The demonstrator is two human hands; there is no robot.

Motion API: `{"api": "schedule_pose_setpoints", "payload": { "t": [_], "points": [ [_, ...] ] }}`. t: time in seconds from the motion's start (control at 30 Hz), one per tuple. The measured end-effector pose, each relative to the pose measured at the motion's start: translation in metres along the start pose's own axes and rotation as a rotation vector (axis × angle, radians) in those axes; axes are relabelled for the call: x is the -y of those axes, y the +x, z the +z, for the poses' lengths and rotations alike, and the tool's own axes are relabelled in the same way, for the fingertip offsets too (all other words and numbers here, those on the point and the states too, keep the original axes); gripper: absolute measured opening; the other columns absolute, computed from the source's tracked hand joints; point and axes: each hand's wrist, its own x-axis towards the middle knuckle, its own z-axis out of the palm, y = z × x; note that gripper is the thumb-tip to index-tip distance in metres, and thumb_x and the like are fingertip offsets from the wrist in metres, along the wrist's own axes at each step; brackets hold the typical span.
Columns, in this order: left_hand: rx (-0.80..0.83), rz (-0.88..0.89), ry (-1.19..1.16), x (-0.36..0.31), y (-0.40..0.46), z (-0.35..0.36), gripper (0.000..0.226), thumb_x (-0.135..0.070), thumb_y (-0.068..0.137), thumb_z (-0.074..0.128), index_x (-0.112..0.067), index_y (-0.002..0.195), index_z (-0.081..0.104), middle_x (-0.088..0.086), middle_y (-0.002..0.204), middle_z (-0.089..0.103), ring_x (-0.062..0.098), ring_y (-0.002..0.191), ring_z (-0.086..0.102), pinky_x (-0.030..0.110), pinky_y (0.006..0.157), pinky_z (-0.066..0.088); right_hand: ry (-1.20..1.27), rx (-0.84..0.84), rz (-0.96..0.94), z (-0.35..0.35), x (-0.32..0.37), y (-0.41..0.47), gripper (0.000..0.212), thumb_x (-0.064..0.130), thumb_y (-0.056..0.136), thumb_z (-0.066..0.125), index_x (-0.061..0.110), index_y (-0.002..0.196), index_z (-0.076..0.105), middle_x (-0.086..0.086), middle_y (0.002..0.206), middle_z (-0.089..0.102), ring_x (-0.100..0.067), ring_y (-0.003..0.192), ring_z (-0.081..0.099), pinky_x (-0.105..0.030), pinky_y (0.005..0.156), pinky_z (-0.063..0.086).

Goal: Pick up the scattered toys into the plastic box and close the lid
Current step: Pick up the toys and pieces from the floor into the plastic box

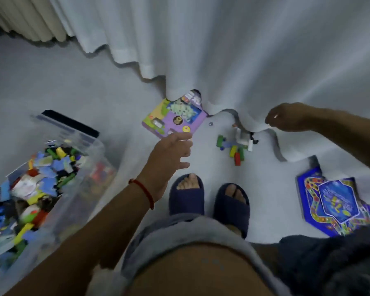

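Observation:
A clear plastic box (88, 146) stands open on the floor at the left, filled with several coloured toy pieces. A purple and green toy card (171, 118) lies by the curtain hem. My left hand (171, 154) hovers just below that card with fingers spread, holding nothing. A cluster of small coloured blocks (235, 149) lies to the right of it. My right hand (286, 118) grips the hem of the white curtain (222, 50) and holds it up above the blocks. A blue game board (333, 201) lies at the right.
The box's lid with a dark edge (71, 124) leans behind the box. My two feet in dark slippers (207, 201) stand between the box and the blue board. A beige curtain (26, 16) hangs at the far left. The floor is pale grey.

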Motion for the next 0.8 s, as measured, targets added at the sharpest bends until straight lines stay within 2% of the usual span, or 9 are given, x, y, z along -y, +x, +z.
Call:
{"api": "schedule_pose_setpoints", "payload": {
  "t": [0.07,0.17,0.3,0.4,0.5,0.57,0.63,0.7,0.8],
  "points": [
    [0.05,-0.042,0.102,0.017,0.028,0.03,0.024,-0.01,0.096,0.052,-0.015,0.116,0.065,0.009,0.104,0.063,0.014,0.089,0.057,0.034,0.078,0.05,0.003,0.077,0.013,0.029,-0.04,0.02,0.036,0.018,0.097,0.054,0.021,0.132,0.06,-0.01,0.141,0.056,-0.032,0.124,0.053,-0.032,0.101,0.038],
    [0.108,-0.057,0.258,0.042,0.078,0.066,0.028,-0.004,0.094,0.052,-0.014,0.117,0.064,0.007,0.109,0.063,0.015,0.089,0.054,0.032,0.076,0.046,0.175,0.064,-0.087,0.059,-0.068,0.052,0.052,0.008,0.095,0.056,0.029,0.142,0.051,-0.008,0.137,0.06,-0.027,0.121,0.057,-0.025,0.095,0.038],
    [0.147,0.073,0.537,0.067,0.155,0.096,0.034,0.001,0.089,0.053,-0.016,0.117,0.063,0.005,0.123,0.061,0.014,0.102,0.055,0.027,0.084,0.045,0.418,-0.189,-0.171,0.07,-0.086,0.105,0.058,0.004,0.094,0.052,0.02,0.148,0.042,-0.011,0.138,0.056,-0.025,0.12,0.057,-0.015,0.095,0.035],
    [0.086,0.375,0.887,0.073,0.21,0.106,0.038,-0.005,0.082,0.056,-0.016,0.118,0.063,0.006,0.118,0.059,0.02,0.104,0.056,0.028,0.094,0.042,0.521,-0.272,-0.208,0.085,-0.098,0.132,0.056,0.012,0.085,0.044,0.019,0.14,0.053,-0.01,0.122,0.065,-0.025,0.112,0.062,-0.028,0.101,0.046],
    [-0.024,0.607,1.072,0.076,0.259,0.109,0.055,-0.008,0.073,0.052,-0.013,0.128,0.059,0.014,0.125,0.057,0.033,0.115,0.053,0.035,0.104,0.039,0.48,-0.294,-0.176,0.113,-0.105,0.144,0.052,0.005,0.087,0.045,0.018,0.137,0.056,-0.006,0.122,0.067,-0.021,0.111,0.063,-0.026,0.102,0.044],
    [-0.068,0.661,1.132,0.078,0.282,0.109,0.066,-0.006,0.071,0.053,-0.012,0.136,0.053,0.018,0.132,0.052,0.037,0.123,0.047,0.04,0.108,0.037,0.458,-0.312,-0.118,0.134,-0.107,0.151,0.048,0.015,0.087,0.047,0.021,0.133,0.059,-0.004,0.122,0.068,-0.024,0.112,0.064,-0.035,0.105,0.045],
    [-0.058,0.682,1.206,0.084,0.295,0.109,0.065,-0.005,0.07,0.053,-0.009,0.135,0.052,0.02,0.129,0.053,0.039,0.12,0.047,0.041,0.105,0.037,0.486,-0.263,-0.037,0.156,-0.107,0.161,0.04,0.023,0.089,0.058,0.021,0.128,0.063,-0.007,0.122,0.068,-0.028,0.113,0.063,-0.037,0.103,0.046],
    [-0.044,0.678,1.343,0.094,0.302,0.108,0.054,-0.008,0.071,0.05,-0.008,0.125,0.058,0.02,0.126,0.055,0.041,0.113,0.051,0.04,0.098,0.038,0.488,-0.27,0.04,0.176,-0.101,0.169,0.036,0.03,0.088,0.069,0.016,0.121,0.068,-0.012,0.116,0.069,-0.032,0.107,0.064,-0.035,0.096,0.049],
    [0.016,0.708,1.441,0.109,0.309,0.107,0.04,0.002,0.07,0.055,-0.003,0.108,0.065,0.026,0.128,0.054,0.045,0.104,0.054,0.042,0.091,0.044,0.452,-0.4,0.13,0.192,-0.093,0.176,0.035,0.041,0.081,0.072,0.019,0.109,0.073,-0.012,0.106,0.07,-0.031,0.097,0.064,-0.038,0.091,0.052]
  ]
}}
